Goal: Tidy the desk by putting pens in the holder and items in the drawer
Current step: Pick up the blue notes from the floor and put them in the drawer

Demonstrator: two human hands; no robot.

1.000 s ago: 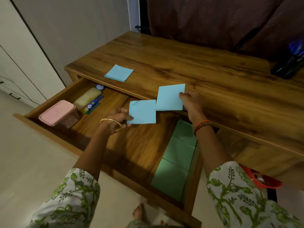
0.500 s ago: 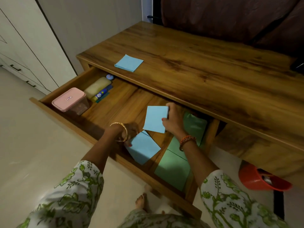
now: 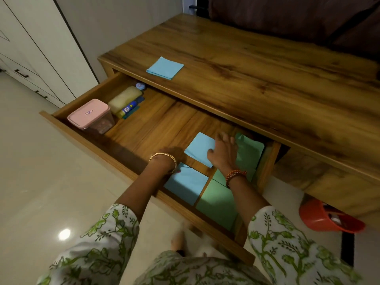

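Blue sheet, far one [image 3: 200,148]: it's down on the drawer floor, near the green papers, with the right hand [image 3: 224,153] laid over its right edge. Looks like a flattening press so it sits square.
Right hand's fingers: spread and fairly straight, resting on paper, not curled round anything.
Blue sheet, near one [image 3: 186,183]: lying flat by the drawer's front wall, in line with the far sheet, with the left hand [image 3: 171,154] just above it.
Left hand's fingers: cannot tell. They're tucked under the wrist and in shadow, so whether they pinch the sheet's corner is hidden.
Green papers [image 3: 219,203]: a row along the drawer's right side. The blue sheets seem to be going in beside them to keep paper with paper.
Drawer [image 3: 86,138]: pulled well out. A pink-lidded box [image 3: 88,114], a pale roll and a small tube sit at its left end, well apart from the papers.
Surface [image 3: 257,75]: one blue stack [image 3: 165,67] lies near the front edge, above the drawer. By my reckoning, that's the next item to go in.
Pens and holder: none to be made out here.
Floor: a red tub [image 3: 320,220] sits at the right, under the surface.
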